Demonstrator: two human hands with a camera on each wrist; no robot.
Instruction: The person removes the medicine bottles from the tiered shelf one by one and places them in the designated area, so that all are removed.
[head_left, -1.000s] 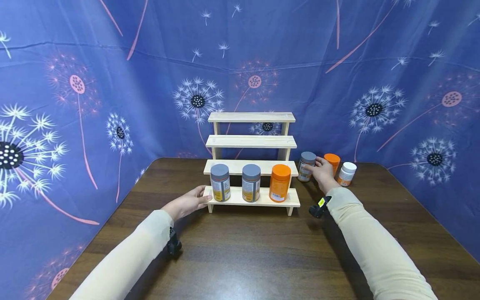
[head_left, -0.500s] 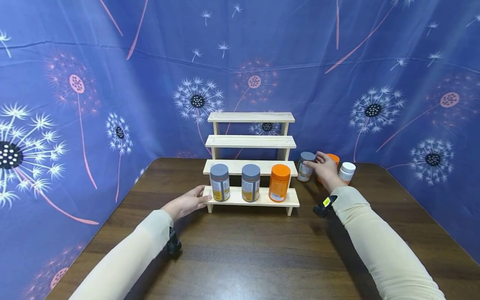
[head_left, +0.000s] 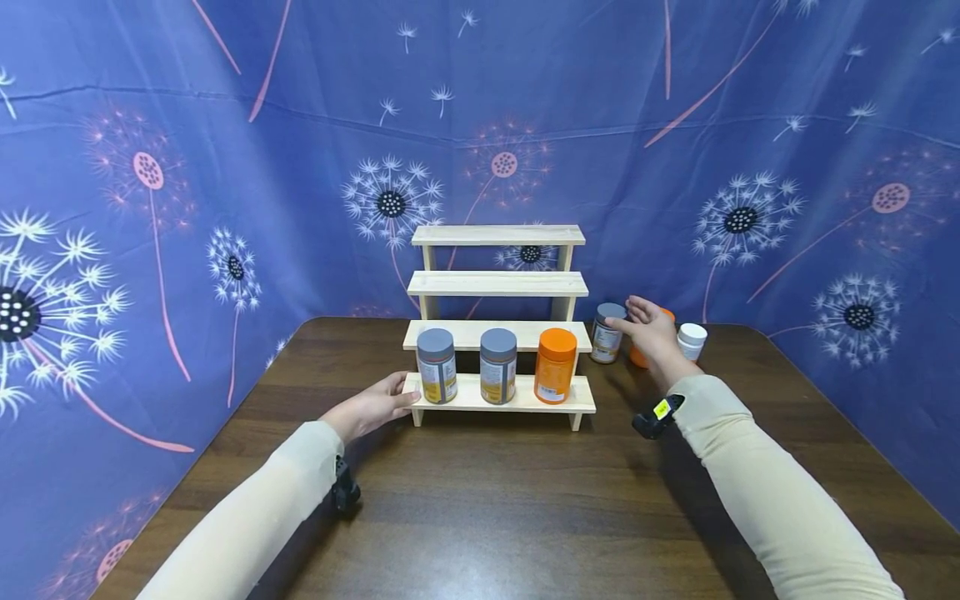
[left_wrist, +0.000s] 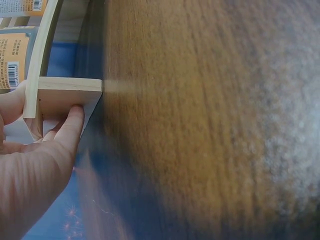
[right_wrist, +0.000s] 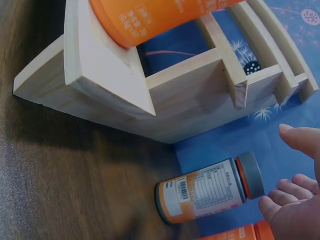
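1. The stepped rack is pale, unpainted wood, matt, with faint grain along its edges.
2. The table is dark wood-grain with a slight sheen near the front.
3. The grey-lidded jar looks like smooth plastic with a printed paper label.
4. The orange jar on the rack is glossy plastic.
5. The backdrop is thin blue printed cloth, creased.
6. The sleeves are soft, matt cream fabric.
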